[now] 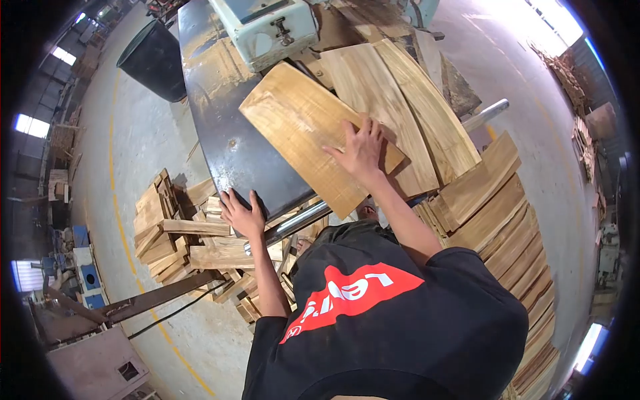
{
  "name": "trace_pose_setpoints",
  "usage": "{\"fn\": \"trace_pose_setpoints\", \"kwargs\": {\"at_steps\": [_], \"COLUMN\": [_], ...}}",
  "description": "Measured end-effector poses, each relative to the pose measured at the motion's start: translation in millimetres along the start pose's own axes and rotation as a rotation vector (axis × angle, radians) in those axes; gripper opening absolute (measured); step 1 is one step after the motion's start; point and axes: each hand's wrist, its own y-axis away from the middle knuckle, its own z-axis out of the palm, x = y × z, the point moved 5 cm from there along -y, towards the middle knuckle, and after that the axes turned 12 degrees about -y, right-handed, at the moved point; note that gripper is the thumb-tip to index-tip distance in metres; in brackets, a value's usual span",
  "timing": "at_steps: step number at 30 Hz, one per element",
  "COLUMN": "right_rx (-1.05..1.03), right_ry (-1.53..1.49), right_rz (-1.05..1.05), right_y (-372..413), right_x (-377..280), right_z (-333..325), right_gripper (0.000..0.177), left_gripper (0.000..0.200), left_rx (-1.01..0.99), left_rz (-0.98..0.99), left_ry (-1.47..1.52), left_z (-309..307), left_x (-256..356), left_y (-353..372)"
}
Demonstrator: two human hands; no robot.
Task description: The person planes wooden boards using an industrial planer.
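Observation:
A wide tan board point(300, 127) lies at a slant on the dark metal table point(230, 143), its near end reaching past the table's front edge. My right hand point(362, 148) rests on the board's right part, fingers spread. At the table's front left edge, my left hand point(242, 212) lies with its fingers apart and no board in it. Two paler boards, one with streaked grain point(377, 100) and one at its right point(433, 110), lie side by side to the right of the tan board.
A pale green machine housing point(270, 30) stands behind the tan board. A metal rail point(300, 220) runs along the table's front. Stacked boards point(510, 227) are at the right, piled offcuts point(200, 233) at the left. A black bin point(157, 60) stands beyond the table's left side.

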Motion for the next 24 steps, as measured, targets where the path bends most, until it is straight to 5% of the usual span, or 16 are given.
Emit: {"fn": "trace_pose_setpoints", "kwargs": {"at_steps": [5,10,14,18,22,24], "right_rx": [-0.072,-0.154,-0.4,-0.354,-0.489,-0.451], "right_ry": [-0.028,-0.132,-0.212,-0.236,-0.354,-0.42], "right_rz": [-0.147,-0.266,-0.207,-0.292,-0.137,-0.179], "right_y": [18.9,46.6,60.1,71.6,68.0,76.9], "right_x": [-39.0,-76.9,-68.6,-68.4,-67.5,-64.3], "right_z": [35.7,53.4,82.3,91.2,88.5,93.5], "right_gripper": [0.078,0.074,0.069,0.063,0.057,0.048], "left_gripper": [0.073,0.061,0.058,0.059,0.056,0.053], "left_rx": [-0.058,-0.036,-0.056,-0.017,-0.09,-0.199], "left_rz": [0.024,-0.036,-0.383,-0.517,-0.69,-0.622], "left_ry": [0.053,0.581,1.003,0.802,1.032,0.98], "left_z": [-4.3,-48.0,-61.0,-71.1,-62.5,-67.7], "left_x": [1.4,32.9,17.5,-8.8,-21.8,-18.5], "left_y": [4.1,64.8,100.1,117.7,136.9,134.6]}}
